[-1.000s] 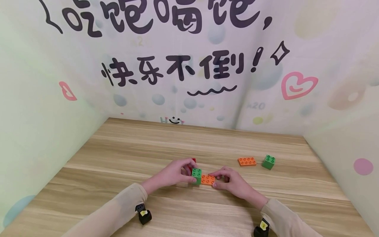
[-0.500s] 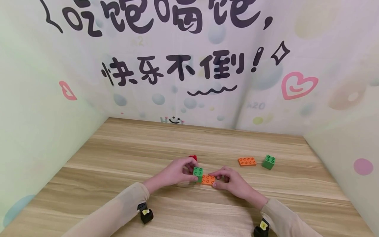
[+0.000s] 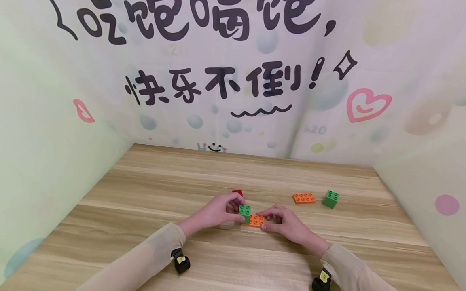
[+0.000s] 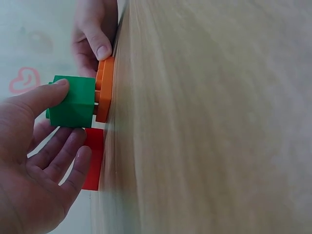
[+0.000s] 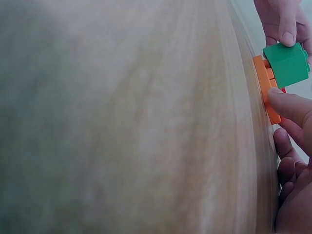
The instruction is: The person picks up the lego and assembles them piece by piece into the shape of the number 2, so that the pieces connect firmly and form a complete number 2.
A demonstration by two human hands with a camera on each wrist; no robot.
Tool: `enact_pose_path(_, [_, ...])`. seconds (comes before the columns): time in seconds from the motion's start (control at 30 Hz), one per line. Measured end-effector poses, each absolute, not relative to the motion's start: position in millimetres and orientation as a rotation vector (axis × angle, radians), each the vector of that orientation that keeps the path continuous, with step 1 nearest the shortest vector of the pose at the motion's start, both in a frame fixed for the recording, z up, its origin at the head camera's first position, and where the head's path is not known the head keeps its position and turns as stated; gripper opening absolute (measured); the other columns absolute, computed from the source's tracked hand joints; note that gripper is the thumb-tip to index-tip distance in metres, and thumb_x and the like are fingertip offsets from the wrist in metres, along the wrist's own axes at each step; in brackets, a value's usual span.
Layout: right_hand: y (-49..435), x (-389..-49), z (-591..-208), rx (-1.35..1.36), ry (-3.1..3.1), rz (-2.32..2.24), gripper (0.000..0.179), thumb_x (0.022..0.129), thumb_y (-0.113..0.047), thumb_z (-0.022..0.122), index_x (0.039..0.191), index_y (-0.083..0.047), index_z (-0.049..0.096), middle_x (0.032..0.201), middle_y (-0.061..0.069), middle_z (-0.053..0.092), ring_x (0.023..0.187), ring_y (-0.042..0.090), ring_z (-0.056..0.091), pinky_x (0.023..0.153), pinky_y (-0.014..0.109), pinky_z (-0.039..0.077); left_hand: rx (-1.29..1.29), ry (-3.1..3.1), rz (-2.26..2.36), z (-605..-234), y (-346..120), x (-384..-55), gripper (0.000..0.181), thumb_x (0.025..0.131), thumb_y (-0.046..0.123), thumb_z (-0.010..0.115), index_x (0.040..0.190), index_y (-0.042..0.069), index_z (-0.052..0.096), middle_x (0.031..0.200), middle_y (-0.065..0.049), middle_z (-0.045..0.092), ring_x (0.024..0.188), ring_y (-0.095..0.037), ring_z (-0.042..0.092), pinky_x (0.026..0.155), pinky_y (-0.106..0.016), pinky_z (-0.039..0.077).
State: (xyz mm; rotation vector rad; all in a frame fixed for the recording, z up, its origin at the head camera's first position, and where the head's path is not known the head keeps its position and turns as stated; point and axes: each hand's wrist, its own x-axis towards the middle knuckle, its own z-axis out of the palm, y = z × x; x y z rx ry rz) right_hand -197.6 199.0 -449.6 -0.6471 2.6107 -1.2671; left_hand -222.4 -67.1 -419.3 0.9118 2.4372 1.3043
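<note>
Table of striped wood (image 3: 174,173) runs, from where I watch, well past both hands to its back edge. The left hand (image 3: 220,211) pinches a green block (image 4: 73,105); the right hand (image 3: 286,223) pinches one end of a flat orange brick (image 3: 257,220) lying on the wood. Orange looks glossy, low and studded; green is cube-like, tilted over orange's far-end studs, and I can't tell whether they've joined. A partly hidden red piece (image 3: 237,192) limits room just behind the left hand.
</note>
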Motion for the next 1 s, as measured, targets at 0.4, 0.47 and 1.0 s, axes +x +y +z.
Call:
enact_pose_path(0.4, [199.6, -199.0, -450.6, -0.632, 2.608, -1.265, 0.03, 0.088, -0.029, 0.075, 0.117, -0.023, 0.072, 0.096, 0.002, 0.059, 0.076, 0.012, 0.042, 0.065, 0.022, 0.034, 0.94, 2.459, 1.294, -418.3, -62.6, -221.5, 0.033, 0.084, 0.018, 0.079, 0.113, 0.011, 0.063, 0.104, -0.003, 0.066, 0.097, -0.02, 0.064, 0.079, -0.022, 0.055])
enact_pose_path(0.47, [199.4, -199.1, -450.6, -0.629, 2.606, -1.262, 0.03, 0.088, -0.029, 0.075, 0.118, -0.023, 0.072, 0.096, 0.002, 0.059, 0.076, 0.013, 0.042, 0.065, 0.022, 0.034, 0.944, 2.46, 1.291, -418.6, -62.0, -221.5, 0.033, 0.084, 0.018, 0.079, 0.113, 0.011, 0.063, 0.104, -0.003, 0.066, 0.097, -0.02, 0.064, 0.079, -0.022, 0.055])
enact_pose_path(1.0, [199.0, -198.9, -450.4, -0.656, 2.615, -1.266, 0.031, 0.088, -0.028, 0.075, 0.118, -0.022, 0.072, 0.095, 0.001, 0.059, 0.076, 0.013, 0.042, 0.065, 0.022, 0.035, 0.974, 2.451, 1.283, -422.3, -62.4, -224.3, 0.046, 0.086, 0.021, 0.078, 0.126, 0.008, 0.058, 0.11, -0.005, 0.066, 0.088, -0.013, 0.061, 0.076, -0.021, 0.053])
